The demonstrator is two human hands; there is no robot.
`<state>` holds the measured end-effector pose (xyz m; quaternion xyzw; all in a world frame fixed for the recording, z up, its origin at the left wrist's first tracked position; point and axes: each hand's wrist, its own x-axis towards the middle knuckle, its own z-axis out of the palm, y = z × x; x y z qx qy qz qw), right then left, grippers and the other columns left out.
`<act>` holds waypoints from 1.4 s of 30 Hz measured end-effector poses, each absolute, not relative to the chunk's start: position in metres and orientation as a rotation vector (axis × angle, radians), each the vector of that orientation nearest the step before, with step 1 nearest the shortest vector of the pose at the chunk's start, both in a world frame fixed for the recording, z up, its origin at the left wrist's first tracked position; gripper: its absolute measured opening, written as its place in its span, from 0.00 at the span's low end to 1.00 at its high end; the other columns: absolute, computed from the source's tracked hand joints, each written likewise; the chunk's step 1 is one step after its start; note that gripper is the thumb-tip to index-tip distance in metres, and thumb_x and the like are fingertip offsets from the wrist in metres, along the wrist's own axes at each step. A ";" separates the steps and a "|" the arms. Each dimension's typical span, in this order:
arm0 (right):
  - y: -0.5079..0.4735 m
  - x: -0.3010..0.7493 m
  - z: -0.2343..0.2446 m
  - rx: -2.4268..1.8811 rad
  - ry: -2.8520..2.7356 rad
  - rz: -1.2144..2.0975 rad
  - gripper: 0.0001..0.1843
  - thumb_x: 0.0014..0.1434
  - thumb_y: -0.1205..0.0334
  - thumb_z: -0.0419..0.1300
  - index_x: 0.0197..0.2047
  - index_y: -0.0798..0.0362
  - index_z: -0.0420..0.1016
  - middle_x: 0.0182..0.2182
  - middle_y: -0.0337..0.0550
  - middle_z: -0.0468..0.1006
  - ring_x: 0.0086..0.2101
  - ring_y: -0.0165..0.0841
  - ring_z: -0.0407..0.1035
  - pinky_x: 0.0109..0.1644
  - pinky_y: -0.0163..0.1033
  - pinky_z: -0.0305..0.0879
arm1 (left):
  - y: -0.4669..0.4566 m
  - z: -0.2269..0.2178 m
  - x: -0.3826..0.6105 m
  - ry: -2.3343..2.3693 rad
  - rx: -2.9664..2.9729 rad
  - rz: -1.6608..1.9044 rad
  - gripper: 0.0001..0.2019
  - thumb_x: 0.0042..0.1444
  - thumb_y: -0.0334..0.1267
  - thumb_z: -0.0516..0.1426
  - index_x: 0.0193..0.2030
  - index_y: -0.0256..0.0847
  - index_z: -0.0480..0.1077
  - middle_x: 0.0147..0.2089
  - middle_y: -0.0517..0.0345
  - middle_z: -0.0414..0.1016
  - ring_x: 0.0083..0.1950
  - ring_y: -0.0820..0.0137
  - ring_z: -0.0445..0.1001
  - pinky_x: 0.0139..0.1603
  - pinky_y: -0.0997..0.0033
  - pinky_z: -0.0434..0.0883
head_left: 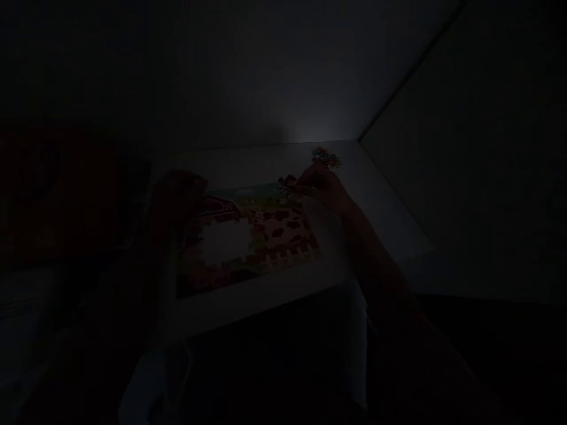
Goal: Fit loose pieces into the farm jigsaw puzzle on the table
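Note:
The view is very dark. A partly assembled jigsaw puzzle (283,227) lies flat, showing a spotted cow, a white fence and part of a red vehicle. Left of its middle is a white gap with jagged edges. Above the puzzle's upper right edge, my right hand (321,183) pinches a puzzle piece (287,184) between thumb and fingers. My left hand (179,188) is at the upper left corner of the puzzle, touching or just over it. Deep shadow hides most of its fingers, so whether it holds anything is unclear.
Several loose puzzle pieces (328,157) lie in a small heap beyond my right hand. The white table (381,206) meets a wall (248,77) at the back and another surface at the right. A large reddish box-like object (57,189) stands at the left.

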<state>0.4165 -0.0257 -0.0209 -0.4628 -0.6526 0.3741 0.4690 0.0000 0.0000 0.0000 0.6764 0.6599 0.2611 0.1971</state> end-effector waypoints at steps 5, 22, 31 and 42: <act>-0.030 0.405 -0.021 -1.096 -1.590 0.965 0.34 0.54 0.29 0.86 0.38 0.44 0.75 0.36 0.37 0.81 0.40 0.38 0.79 0.45 0.44 0.79 | 0.006 -0.010 -0.004 1.807 1.933 0.806 0.20 0.66 0.60 0.61 0.52 0.49 0.82 0.60 0.44 0.86 0.62 0.43 0.85 0.63 0.45 0.82; -0.031 0.390 -0.025 -1.073 -1.642 1.003 0.32 0.59 0.28 0.83 0.49 0.43 0.84 0.48 0.43 0.87 0.48 0.41 0.83 0.54 0.48 0.84 | 0.004 -0.007 -0.002 1.782 2.018 0.786 0.21 0.70 0.61 0.60 0.51 0.49 0.84 0.58 0.45 0.87 0.62 0.44 0.84 0.69 0.43 0.81; -0.033 0.384 -0.030 -1.122 -1.717 1.128 0.37 0.62 0.31 0.82 0.66 0.41 0.83 0.46 0.42 0.91 0.46 0.42 0.86 0.51 0.47 0.85 | 0.004 -0.011 0.000 1.770 2.011 0.839 0.19 0.69 0.59 0.61 0.50 0.46 0.82 0.59 0.43 0.86 0.62 0.46 0.85 0.70 0.44 0.81; -0.036 0.411 -0.015 -1.184 -2.227 0.798 0.28 0.66 0.32 0.79 0.58 0.41 0.94 0.58 0.51 0.87 0.56 0.50 0.82 0.68 0.58 0.78 | -0.002 0.000 0.003 1.796 1.974 0.744 0.19 0.73 0.57 0.61 0.51 0.43 0.80 0.60 0.45 0.84 0.60 0.51 0.81 0.69 0.49 0.78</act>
